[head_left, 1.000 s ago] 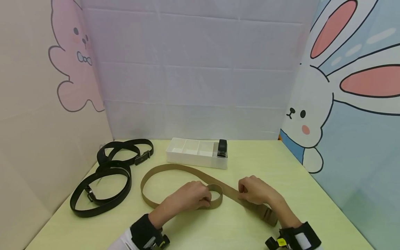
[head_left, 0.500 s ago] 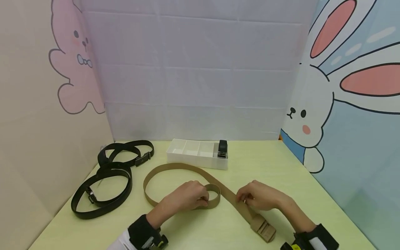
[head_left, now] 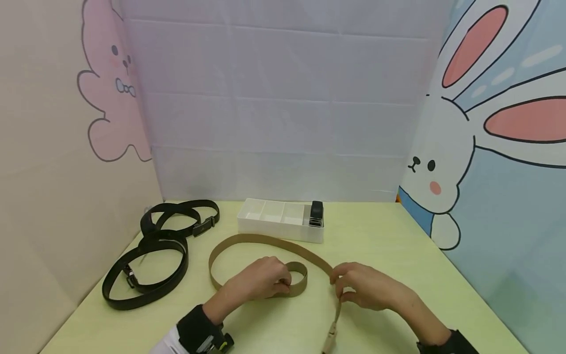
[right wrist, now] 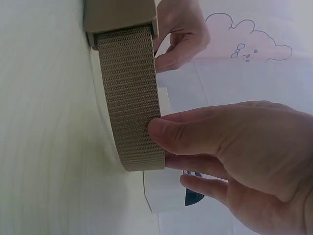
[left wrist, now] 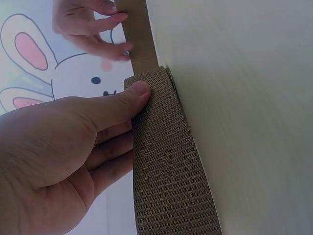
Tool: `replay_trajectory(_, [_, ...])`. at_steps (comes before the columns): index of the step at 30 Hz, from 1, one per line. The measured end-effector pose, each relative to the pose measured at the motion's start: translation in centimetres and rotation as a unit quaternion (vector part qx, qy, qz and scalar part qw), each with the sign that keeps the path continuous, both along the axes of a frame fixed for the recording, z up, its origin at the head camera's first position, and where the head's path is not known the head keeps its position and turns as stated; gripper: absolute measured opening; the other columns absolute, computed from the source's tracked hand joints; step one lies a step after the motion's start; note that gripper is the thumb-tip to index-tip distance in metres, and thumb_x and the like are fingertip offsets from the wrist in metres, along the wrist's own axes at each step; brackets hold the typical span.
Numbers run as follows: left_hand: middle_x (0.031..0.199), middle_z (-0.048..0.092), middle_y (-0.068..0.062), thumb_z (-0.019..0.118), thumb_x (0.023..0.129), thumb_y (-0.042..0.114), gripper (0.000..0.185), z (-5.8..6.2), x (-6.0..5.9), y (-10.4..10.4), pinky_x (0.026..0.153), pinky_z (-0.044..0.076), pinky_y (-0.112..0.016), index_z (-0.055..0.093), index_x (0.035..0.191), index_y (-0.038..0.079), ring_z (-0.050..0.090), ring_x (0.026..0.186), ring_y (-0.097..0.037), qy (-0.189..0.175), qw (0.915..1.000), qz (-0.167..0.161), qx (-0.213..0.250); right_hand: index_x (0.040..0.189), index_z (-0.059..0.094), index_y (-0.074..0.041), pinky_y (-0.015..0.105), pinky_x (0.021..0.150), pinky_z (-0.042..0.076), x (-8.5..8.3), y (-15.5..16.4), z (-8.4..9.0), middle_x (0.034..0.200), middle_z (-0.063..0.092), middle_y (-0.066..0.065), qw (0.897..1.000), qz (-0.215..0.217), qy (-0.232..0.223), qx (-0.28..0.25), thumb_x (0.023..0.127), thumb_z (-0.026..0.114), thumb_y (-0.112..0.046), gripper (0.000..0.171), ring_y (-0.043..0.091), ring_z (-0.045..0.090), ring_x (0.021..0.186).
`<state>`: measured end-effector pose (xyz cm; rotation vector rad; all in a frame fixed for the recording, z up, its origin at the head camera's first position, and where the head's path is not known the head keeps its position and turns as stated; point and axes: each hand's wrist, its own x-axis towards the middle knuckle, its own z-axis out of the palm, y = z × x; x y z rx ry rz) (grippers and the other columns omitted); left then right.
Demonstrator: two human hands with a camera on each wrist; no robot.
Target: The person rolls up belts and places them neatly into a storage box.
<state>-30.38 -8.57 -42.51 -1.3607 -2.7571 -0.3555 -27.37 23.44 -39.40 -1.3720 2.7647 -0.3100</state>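
Observation:
A tan webbing belt [head_left: 305, 253] stands on its edge on the table, curving in a wide arc behind both hands. My left hand [head_left: 261, 278] pinches its small inner loop between thumb and fingers. In the left wrist view the thumb lies flat on the ribbed webbing [left wrist: 164, 166]. My right hand [head_left: 373, 287] pinches the strap farther along, where it bends toward the front. From there the buckle end runs forward, with the tan buckle [head_left: 329, 338] seen edge-on. The right wrist view shows the thumb on the strap's edge, below the buckle [right wrist: 121, 18].
A white divided box [head_left: 278, 231] stands at the back, a rolled black belt [head_left: 316, 211] in its right compartment. Two loosely looped black belts lie on the left, one near [head_left: 146, 298] and one farther back [head_left: 203, 226]. Printed rabbit walls [head_left: 442, 196] enclose the table [head_left: 376, 226].
My right hand has slid slightly left and forward along the strap. The buckle end has swung left and now points toward the front, edge-on. My left hand keeps its pinch, drifting slightly left.

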Motion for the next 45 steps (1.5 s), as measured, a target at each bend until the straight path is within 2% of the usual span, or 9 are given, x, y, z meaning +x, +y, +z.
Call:
replay_trajectory(2, [0.078,0.075,0.015,0.091,0.096,0.021,0.016,0.0,0.0,-0.1,0.066,0.043,-0.011,0.082,0.082,0.02,0.047,0.066,0.009,0.0,1.0,0.002,0.0,0.096,0.086,-0.025,0.04,0.101,0.063,0.1,0.0,0.0,0.105,0.079,-0.011,1.0,-0.001,0.0,0.002,0.098,0.088,-0.011,0.015,0.007,0.069,0.102])
replay_trajectory(6, [0.081,0.078,0.014,0.091,0.097,0.019,0.013,-0.1,-0.2,-0.2,0.068,0.046,-0.012,0.085,0.086,0.019,0.052,0.067,0.009,0.0,0.9999,0.009,0.006,0.091,0.081,-0.022,0.029,0.08,0.06,0.2,0.4,0.0,0.087,0.073,-0.015,1.0,-0.018,-0.012,-0.012,0.101,0.083,-0.006,0.019,-0.004,0.058,0.08])
replay_trajectory(8, [0.081,0.078,0.013,0.09,0.097,0.018,0.012,-0.2,-0.3,-0.3,0.067,0.047,-0.013,0.085,0.086,0.019,0.052,0.067,0.008,0.0,0.9998,0.014,0.011,0.086,0.077,-0.021,0.022,0.066,0.048,0.4,0.7,-0.1,0.082,0.068,-0.014,0.999,-0.033,-0.016,-0.019,0.101,0.079,-0.003,0.023,-0.006,0.05,0.073])
replay_trajectory(12, [0.078,0.075,0.012,0.09,0.097,0.017,0.014,-0.3,-0.5,-0.5,0.065,0.045,-0.014,0.083,0.085,0.019,0.049,0.065,0.006,0.007,0.9997,0.02,0.014,0.08,0.067,-0.022,0.021,0.061,0.037,0.4,1.6,-0.4,0.073,0.055,-0.015,0.997,-0.072,-0.002,-0.013,0.102,0.075,-0.003,0.03,-0.004,0.039,0.066])
replay_trajectory(16, [0.075,0.069,0.014,0.09,0.097,0.019,0.019,-0.3,-0.8,-0.6,0.064,0.042,-0.015,0.08,0.081,0.02,0.047,0.066,0.005,0.024,0.9994,0.025,0.004,0.081,0.067,-0.023,0.022,0.059,0.037,0.5,2.6,-0.5,0.073,0.054,-0.016,0.995,-0.099,-0.012,-0.006,0.102,0.074,-0.003,0.03,-0.003,0.041,0.066])
replay_trajectory(23, [0.071,0.056,0.016,0.091,0.096,0.019,0.029,-0.5,-2.2,-0.5,0.062,0.036,-0.017,0.071,0.075,0.021,0.042,0.067,0.002,0.045,0.9985,0.031,-0.002,0.092,0.076,-0.026,0.019,0.067,0.046,0.7,2.1,-0.4,0.082,0.065,-0.02,0.998,-0.022,-0.055,-0.033,0.101,0.075,0.001,0.028,-0.006,0.05,0.073])
replay_trajectory(32, [0.068,0.038,0.016,0.085,0.1,0.013,0.043,-0.4,-3.7,1.5,0.063,0.028,-0.019,0.056,0.07,0.023,0.034,0.065,0.0,0.016,0.9997,0.015,-0.01,0.099,0.081,-0.025,0.009,0.067,0.04,2.2,-2.4,-1.2,0.082,0.064,-0.019,0.996,0.078,-0.003,-0.05,0.106,0.078,-0.012,0.015,-0.011,0.047,0.07])
replay_trajectory(41, [0.072,0.059,0.018,0.087,0.101,0.024,0.02,-0.2,-2.8,3.4,0.065,0.035,-0.011,0.079,0.082,0.022,0.043,0.067,0.004,0.001,0.9995,-0.03,-0.01,0.1,0.08,-0.02,0.0,0.073,0.037,1.6,-5.5,-2.5,0.082,0.068,-0.013,0.982,0.133,0.068,-0.116,0.102,0.081,-0.009,0.011,-0.009,0.052,0.071])
replay_trajectory(45, [0.075,0.069,0.017,0.088,0.1,0.024,0.013,-0.4,-2.4,3.4,0.066,0.036,-0.01,0.085,0.088,0.022,0.046,0.067,0.006,0.005,0.9996,-0.028,-0.005,0.097,0.08,-0.017,0.006,0.075,0.045,0.6,-5.5,-2.7,0.087,0.072,-0.009,0.977,0.117,0.083,-0.161,0.099,0.083,-0.004,0.013,-0.001,0.06,0.074])
